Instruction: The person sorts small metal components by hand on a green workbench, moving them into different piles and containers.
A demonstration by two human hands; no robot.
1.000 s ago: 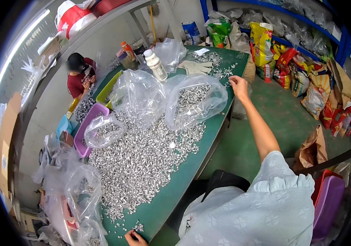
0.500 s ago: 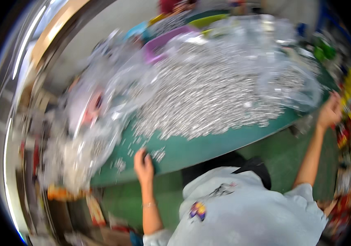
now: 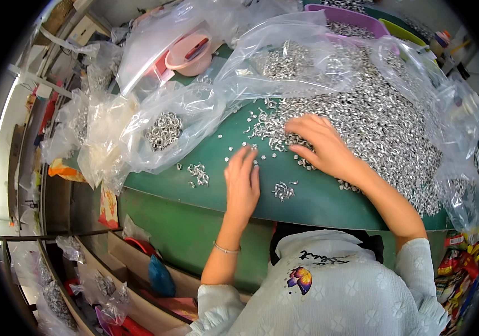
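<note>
A large heap of small silvery metal pieces (image 3: 374, 134), many of them curved, covers the right and middle of the green table (image 3: 318, 207). Over the heap's left edge is my right hand (image 3: 326, 147), fingers forward and thumb apart, with no piece visible in its grasp. My left hand (image 3: 241, 185) hovers low by the table's front, fingers spread near scattered tiny nut-like pieces (image 3: 263, 158). One small cluster of curved pieces (image 3: 283, 191) lies between the hands. Another cluster (image 3: 198, 175) sits left of my left hand.
At the left, a clear plastic bag (image 3: 200, 120) holds metal rings (image 3: 164, 132). Behind it stands a pink basin (image 3: 192, 63). Purple (image 3: 357, 18) and lime-green (image 3: 403, 31) tubs stand at the back. Open shelving (image 3: 82, 238) is at lower left, and colourful packets (image 3: 466, 257) are at right.
My view has turned and steadied. My right hand has come from the table's right end to the heap's left edge. My left hand now has its fingers spread.
</note>
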